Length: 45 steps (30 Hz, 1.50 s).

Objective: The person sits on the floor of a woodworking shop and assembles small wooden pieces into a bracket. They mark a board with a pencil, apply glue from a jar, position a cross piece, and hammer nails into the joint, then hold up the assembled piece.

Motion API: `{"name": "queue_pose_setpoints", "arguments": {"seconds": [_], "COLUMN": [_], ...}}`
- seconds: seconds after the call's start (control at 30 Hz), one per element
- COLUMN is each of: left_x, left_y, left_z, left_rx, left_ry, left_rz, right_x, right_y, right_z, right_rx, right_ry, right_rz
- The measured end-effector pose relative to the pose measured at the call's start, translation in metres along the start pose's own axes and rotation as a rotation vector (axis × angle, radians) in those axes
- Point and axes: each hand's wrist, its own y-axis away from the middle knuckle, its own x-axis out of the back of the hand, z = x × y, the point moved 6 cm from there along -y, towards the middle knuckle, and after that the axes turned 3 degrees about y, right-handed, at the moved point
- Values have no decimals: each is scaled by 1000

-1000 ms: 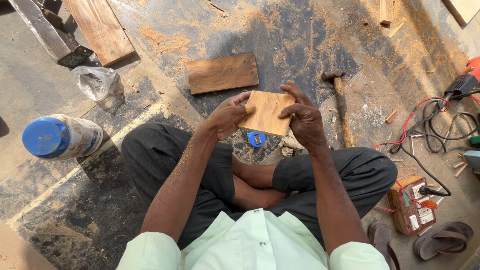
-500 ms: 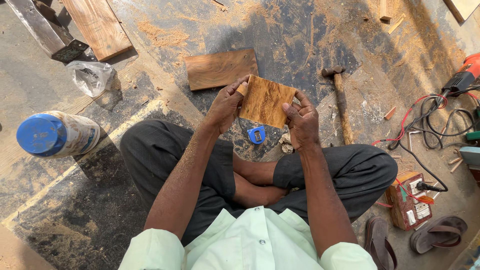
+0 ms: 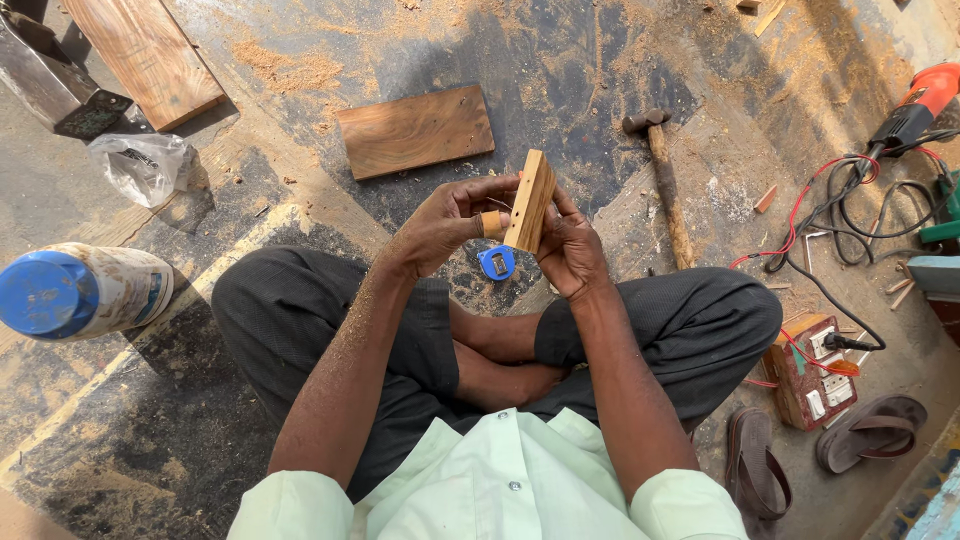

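1. Sitting cross-legged on a dusty floor [image 3: 600, 60], the person holds a small wooden block [image 3: 530, 200] on its edge, above the lap.
2. The right hand [image 3: 572, 245] is closed around the block from the right side, with fingers behind it.
3. The left hand [image 3: 440, 222] pinches a short wooden peg [image 3: 491, 223] against the block's left face; the fingers are narrow around it.
4. A small blue tape measure [image 3: 496, 263] lies on the floor just below the block.
5. A flat brown board [image 3: 415, 131] lies beyond the hands, and a hammer [image 3: 662, 170] lies to the right.
6. A blue-capped bottle [image 3: 80, 290] lies far left, near a plastic bag [image 3: 145, 165].
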Motion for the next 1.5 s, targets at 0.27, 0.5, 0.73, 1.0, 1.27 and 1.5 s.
{"name": "queue_pose_setpoints", "arguments": {"seconds": [0.27, 0.5, 0.73, 1.0, 1.27, 1.5], "left_x": [31, 28, 110, 147, 155, 157], "left_y": [-13, -30, -27, -110, -116, -131], "left_z": [-35, -62, -46, -12, -27, -32], "left_rx": [-76, -109, 72, 133, 277, -18], "left_ry": [244, 683, -851, -1343, -1383, -1331], "left_rz": [245, 130, 830, 356, 348, 302], "right_x": [-88, -172, -89, -95, -97, -102], "right_y": [42, 59, -33, -127, -134, -135], "right_z": [-49, -19, -18, 6, 12, 8], "right_rx": [387, 777, 543, 617, 740, 663], "right_ry": [664, 1635, 1557, 1734, 1883, 1849], "right_rz": [5, 40, 451, 400, 356, 396]}}
